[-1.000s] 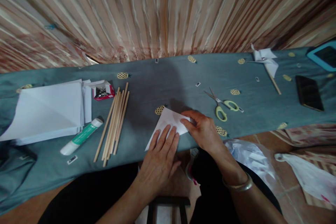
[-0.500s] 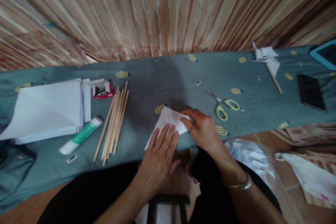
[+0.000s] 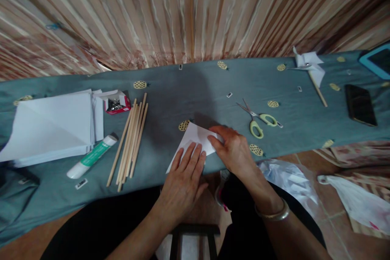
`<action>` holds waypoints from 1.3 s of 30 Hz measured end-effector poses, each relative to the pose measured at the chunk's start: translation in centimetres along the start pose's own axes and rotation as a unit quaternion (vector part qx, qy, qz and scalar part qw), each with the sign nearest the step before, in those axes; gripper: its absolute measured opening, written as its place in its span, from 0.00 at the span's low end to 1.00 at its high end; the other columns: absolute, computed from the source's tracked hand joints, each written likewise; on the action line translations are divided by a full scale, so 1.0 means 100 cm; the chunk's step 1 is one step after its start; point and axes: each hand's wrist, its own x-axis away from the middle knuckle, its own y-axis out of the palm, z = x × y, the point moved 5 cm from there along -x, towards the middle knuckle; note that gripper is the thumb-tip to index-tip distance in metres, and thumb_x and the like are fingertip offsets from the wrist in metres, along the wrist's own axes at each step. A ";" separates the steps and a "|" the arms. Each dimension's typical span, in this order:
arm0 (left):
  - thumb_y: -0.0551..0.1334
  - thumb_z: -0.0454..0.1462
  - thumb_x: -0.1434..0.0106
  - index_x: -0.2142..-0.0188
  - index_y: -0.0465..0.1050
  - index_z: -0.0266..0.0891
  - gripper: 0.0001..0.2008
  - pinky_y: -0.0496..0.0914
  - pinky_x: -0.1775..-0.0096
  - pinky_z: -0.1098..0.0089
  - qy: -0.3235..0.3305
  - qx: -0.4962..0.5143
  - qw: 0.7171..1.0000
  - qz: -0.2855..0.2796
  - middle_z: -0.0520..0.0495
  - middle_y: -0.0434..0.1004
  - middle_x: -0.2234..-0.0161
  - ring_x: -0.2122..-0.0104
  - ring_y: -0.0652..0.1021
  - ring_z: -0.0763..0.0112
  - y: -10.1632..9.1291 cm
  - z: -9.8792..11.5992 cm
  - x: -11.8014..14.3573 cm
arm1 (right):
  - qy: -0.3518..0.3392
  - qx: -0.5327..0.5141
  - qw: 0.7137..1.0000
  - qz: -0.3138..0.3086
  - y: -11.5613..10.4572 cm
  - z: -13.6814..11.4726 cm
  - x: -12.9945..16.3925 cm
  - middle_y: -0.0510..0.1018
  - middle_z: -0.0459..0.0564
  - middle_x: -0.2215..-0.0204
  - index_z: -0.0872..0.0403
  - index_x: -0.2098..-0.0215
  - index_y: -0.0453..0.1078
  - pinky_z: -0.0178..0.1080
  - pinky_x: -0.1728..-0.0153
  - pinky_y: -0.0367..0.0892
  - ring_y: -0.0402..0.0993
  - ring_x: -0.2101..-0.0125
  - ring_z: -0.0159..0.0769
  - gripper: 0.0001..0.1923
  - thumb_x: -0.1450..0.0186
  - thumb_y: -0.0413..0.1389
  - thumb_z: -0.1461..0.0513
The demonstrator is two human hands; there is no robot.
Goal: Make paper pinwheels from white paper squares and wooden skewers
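Resting left fingers (image 3: 186, 157) on paper (image 3: 198, 132)

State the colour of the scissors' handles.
The scissors' handles are pale yellow-green, best seen in the head view.

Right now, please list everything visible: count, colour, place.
Folded paper: one, white, under hands
Paper stack: one, white, left
Box: one, red, beside stack
Tube: one, white and green, left
Sticks: several, pale, beside tube
Scissors: one, green handles, right
Pinwheel: one, white, right
Phone: one, black, right
Device: one, blue, right
Cloth: one, teal, centre
Curtain: one, beige, behind
Bags: two, whitish, lower right
Frame: one, black, below
Bracelet: one, silvery, right wrist
Legs: two, in black, below
Left hand: one, on folded paper
Right hand: one, gripping folded paper
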 end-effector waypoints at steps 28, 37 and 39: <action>0.60 0.42 0.35 0.36 0.57 0.28 0.32 0.60 0.38 0.47 -0.002 -0.020 1.000 -0.013 0.33 0.59 0.34 0.34 0.60 0.47 0.006 0.000 0.002 | -0.052 0.064 0.994 0.074 0.002 -0.002 0.031 0.68 0.66 0.40 0.63 0.38 0.59 0.53 0.43 0.61 0.63 0.41 0.53 0.31 0.31 0.52 0.51; 0.61 0.42 0.36 0.37 0.59 0.27 0.31 0.60 0.38 0.48 0.001 -0.022 1.000 -0.007 0.33 0.60 0.34 0.35 0.61 0.48 0.007 0.000 0.001 | 0.010 0.060 0.995 0.085 -0.002 0.019 0.040 0.60 0.67 0.35 0.57 0.34 0.52 0.60 0.41 0.57 0.56 0.35 0.54 0.32 0.29 0.48 0.50; 0.60 0.41 0.35 0.37 0.59 0.27 0.30 0.61 0.38 0.48 0.005 -0.025 1.000 -0.005 0.32 0.60 0.35 0.35 0.61 0.47 0.006 0.000 0.001 | 0.022 0.065 0.993 0.092 -0.007 0.027 0.042 0.60 0.67 0.35 0.56 0.34 0.53 0.60 0.42 0.58 0.56 0.36 0.54 0.30 0.29 0.48 0.51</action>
